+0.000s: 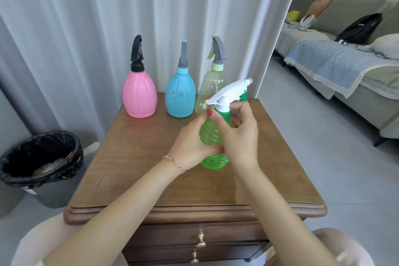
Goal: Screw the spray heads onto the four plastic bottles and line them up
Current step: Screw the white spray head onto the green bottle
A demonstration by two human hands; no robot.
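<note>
Green bottle (212, 136) upright at mid counter (133, 157), base on the wood. Left hand (190, 147) wraps its belly, fingers curled round it. Right hand (239, 134) pinches the green collar under the white spray head (228, 90). Behind the green bottle, in a row along the back edge: pink bottle (140, 95), blue bottle (180, 95), clear yellowish bottle (210, 84), all with heads on. Black-lined bin (41, 157) on floor, left of counter.
</note>
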